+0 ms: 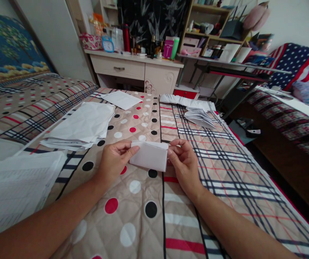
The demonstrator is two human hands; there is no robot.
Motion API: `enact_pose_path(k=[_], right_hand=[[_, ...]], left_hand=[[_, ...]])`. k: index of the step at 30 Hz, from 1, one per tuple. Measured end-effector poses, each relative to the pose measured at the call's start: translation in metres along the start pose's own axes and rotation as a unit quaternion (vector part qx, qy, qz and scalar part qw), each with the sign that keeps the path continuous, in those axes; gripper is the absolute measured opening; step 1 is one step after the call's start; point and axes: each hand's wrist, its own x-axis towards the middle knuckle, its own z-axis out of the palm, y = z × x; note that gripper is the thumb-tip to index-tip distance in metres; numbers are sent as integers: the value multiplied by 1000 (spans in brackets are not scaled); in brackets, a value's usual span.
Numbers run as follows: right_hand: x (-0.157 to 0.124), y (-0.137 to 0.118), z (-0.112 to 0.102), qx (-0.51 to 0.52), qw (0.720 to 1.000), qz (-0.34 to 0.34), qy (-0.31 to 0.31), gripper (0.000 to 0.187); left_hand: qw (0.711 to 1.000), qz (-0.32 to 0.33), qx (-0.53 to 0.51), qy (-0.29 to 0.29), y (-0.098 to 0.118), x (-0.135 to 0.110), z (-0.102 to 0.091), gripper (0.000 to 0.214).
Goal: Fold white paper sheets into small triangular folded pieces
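A folded sheet of white paper (149, 157) is held up over the patterned bedspread (140, 223), its long folded flap along the top. My left hand (116, 158) pinches its left end between thumb and fingers. At the right end, the thumb and fingertips of my right hand (182, 160) are closed on the paper's edge. Beyond the hands, to the left, lies a thick stack of white sheets (81, 122). A single white sheet (122, 99) rests behind that stack. On the right sits a pile of folded papers (199, 117), beside a long row of white folded paper (188, 102).
Printed pages (16, 190) lie at the near left. Past the bed's far edge stands a white dresser (118, 66) carrying a blue clock (107, 44), a red flask (126, 39) and bottles. A metal-legged table (235, 64) stands at the right, near a second bed (291, 118).
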Motion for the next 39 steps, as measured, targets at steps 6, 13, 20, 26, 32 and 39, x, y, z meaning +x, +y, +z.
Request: enact_pose_path(k=[6,13,20,26,32,39], right_hand=[[-2,-4,-2,-57,997,-37,-26,17],[1,-3,0,-92,994,-49,46,14],[2,0,-2,-23,996,-9,86,16],[3,-1,-2,-20,995,1,100,20],[2,-5,-1,-23,994,-15,102,21],[2,-6,0,-40,993,-28,106,23]], left_hand=[[999,19,30,17,-1,-2,-1,26],[999,24,20,-6,5,-4,1,22],[1000,25,5,-11,9,-6,0,12],[999,33,6,-12,6,-5,3,14],[999,31,21,-38,9,-6,1,12],[999,28,9,-37,7,-6,3,14]])
